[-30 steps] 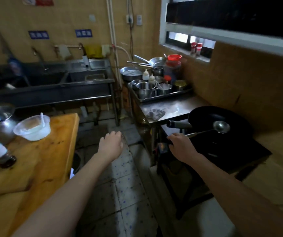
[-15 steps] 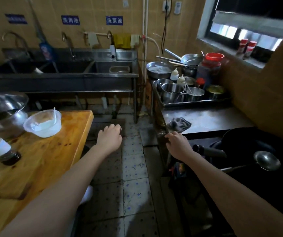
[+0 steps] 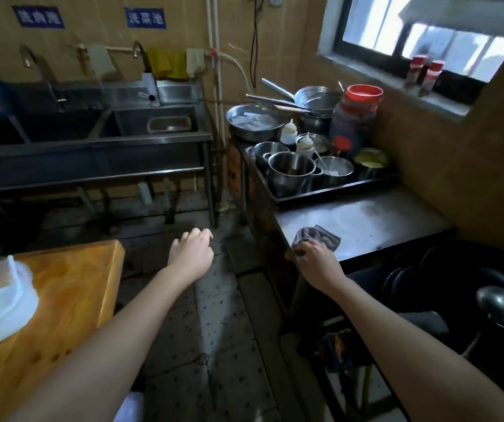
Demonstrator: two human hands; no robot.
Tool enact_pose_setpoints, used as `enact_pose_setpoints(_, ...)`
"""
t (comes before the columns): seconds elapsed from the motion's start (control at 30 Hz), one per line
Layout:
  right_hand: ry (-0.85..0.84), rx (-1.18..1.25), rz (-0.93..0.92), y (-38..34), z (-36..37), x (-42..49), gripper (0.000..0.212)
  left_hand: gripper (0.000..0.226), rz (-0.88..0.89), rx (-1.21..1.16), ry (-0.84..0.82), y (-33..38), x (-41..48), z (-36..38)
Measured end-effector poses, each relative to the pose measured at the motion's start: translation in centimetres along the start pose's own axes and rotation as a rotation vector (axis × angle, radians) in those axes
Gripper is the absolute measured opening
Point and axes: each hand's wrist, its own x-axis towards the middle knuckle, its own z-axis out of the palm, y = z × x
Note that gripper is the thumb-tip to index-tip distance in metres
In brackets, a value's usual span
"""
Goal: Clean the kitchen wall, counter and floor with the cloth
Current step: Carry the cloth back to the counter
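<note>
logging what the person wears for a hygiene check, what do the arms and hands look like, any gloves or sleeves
Both forearms are bare as far back as the head view shows, with no sleeve edge in view. The left hand and the right hand have no gloves, and no watch, bracelet or ring is visible on the wrists or on the fingers that show. Motion blur softens finer detail.

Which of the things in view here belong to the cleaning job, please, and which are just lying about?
Part of the job:
- grey cloth, under the right hand
- steel counter
- tiled wall
- floor

Just lying about:
- tray of steel pots
- red-lidded jar
- wok and ladle
- plastic bowl
- sink
</note>
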Motion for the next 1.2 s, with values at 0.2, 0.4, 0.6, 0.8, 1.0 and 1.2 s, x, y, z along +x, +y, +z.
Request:
enact_pose_setpoints(0.2, 0.05, 0.04, 0.197, 0.6, 1.1, 4.2, 0.029, 0.03, 0.096, 0.013, -0.078, 0.2, 7.7, 1.7)
enact_pose_setpoints(0.4, -0.022, 0.033, 0.33, 3.1, 2.8, 6.9, 0.035, 0.033, 0.177, 0.008, -0.147, 1.8, 12.3, 4.0)
enact_pose_setpoints(0.6, -0.08, 0.051, 0.415, 5.0, 4.6, 10.3, 0.039, 0.035, 0.2, 0.025, -0.2, 3.5, 15.7, 6.3)
enact_pose_setpoints(0.8, -0.134, 0.049, 0.414, 6.4, 5.8, 13.6, 0.034, 0.035, 0.19, 0.028, -0.237, 4.6, 18.3, 8.5)
enact_pose_setpoints(1.0, -0.22, 0.016, 0.455, 8.1, 7.1, 16.4, 0.032, 0.034, 0.189, 0.029, -0.273, 5.1, 20.4, 10.6)
enact_pose_setpoints(1.2, -0.234, -0.036, 0.419, 8.1, 8.2, 17.4, 0.025, 0.033, 0.163, 0.037, -0.293, 4.9, 21.9, 11.1)
